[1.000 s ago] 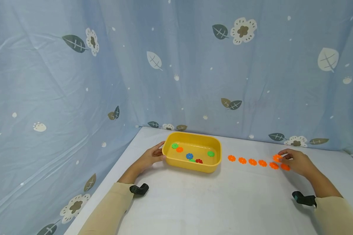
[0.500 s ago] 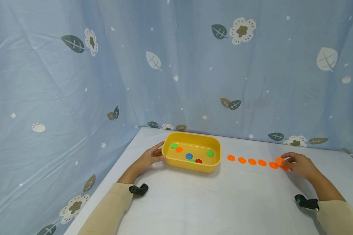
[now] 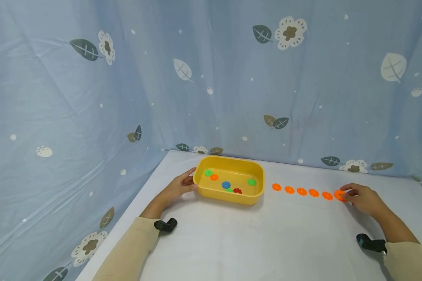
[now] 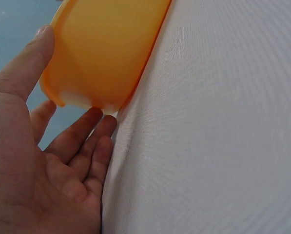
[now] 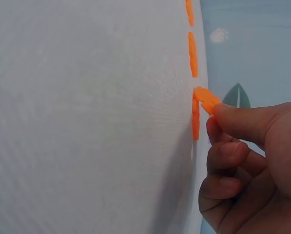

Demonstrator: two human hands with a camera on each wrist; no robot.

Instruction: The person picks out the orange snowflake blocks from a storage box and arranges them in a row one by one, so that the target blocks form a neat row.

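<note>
In the head view my left hand (image 3: pixel 177 186) is at the left end of a yellow plastic bin (image 3: pixel 228 198). In the left wrist view its thumb lies against the bin (image 4: pixel 106 48), and its nearly straight fingers touch the bin's end. On the right, my right hand (image 3: pixel 363 198) pinches an orange notched flower-shaped disc (image 5: pixel 208 99) between thumb and index finger. That disc is tilted, its edge right at another orange disc (image 5: pixel 196 122) lying at the right end of a row. In the head view it overlaps that disc, partly hiding it.
Several orange discs (image 3: pixel 301 191) lie in a line between the bin and my right hand. Inside the bin lie green (image 3: pixel 251 182), blue (image 3: pixel 226 185), red (image 3: pixel 237 191) and orange (image 3: pixel 214 177) discs. A blue patterned curtain (image 3: pixel 232 78) hangs behind the white-covered table (image 3: pixel 253 242).
My right hand has moved right along the row with its pinched orange disc, from above the second-last disc to the last one. The left hand and the bin have stayed put.
</note>
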